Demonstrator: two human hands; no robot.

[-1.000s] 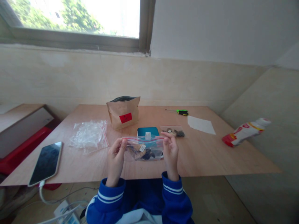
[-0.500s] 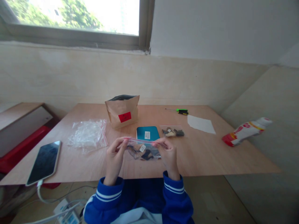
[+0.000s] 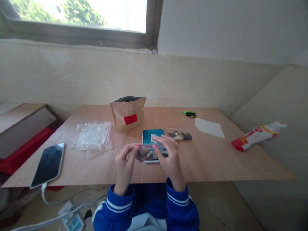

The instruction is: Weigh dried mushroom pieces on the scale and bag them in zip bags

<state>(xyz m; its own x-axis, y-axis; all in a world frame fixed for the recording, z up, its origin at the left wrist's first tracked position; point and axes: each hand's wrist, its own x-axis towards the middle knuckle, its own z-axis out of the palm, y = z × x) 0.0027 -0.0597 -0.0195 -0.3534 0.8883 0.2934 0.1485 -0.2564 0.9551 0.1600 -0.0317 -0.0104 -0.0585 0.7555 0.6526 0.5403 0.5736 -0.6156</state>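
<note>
My left hand (image 3: 124,163) and my right hand (image 3: 168,154) both pinch the red-striped top edge of a small clear zip bag (image 3: 146,154) with dark and brown pieces inside. They hold it just above the wooden table (image 3: 204,160), near its front edge. My right fingers lie along the seal, partly over the bag. A teal flat device (image 3: 152,135) with a white label lies on the table right behind the bag. A second small filled bag (image 3: 181,135) lies to the right of the device.
A brown paper pouch (image 3: 128,113) with a red label stands at the back. A pile of empty clear zip bags (image 3: 93,138) lies left, a phone (image 3: 47,164) on a cable further left. A screwdriver (image 3: 189,114), white paper (image 3: 209,127) and a tipped bottle (image 3: 258,135) are right.
My hands have drawn closer together along the bag's top edge. The bag has dropped lower and tilted flatter, with my right fingers sliding left over the seal.
</note>
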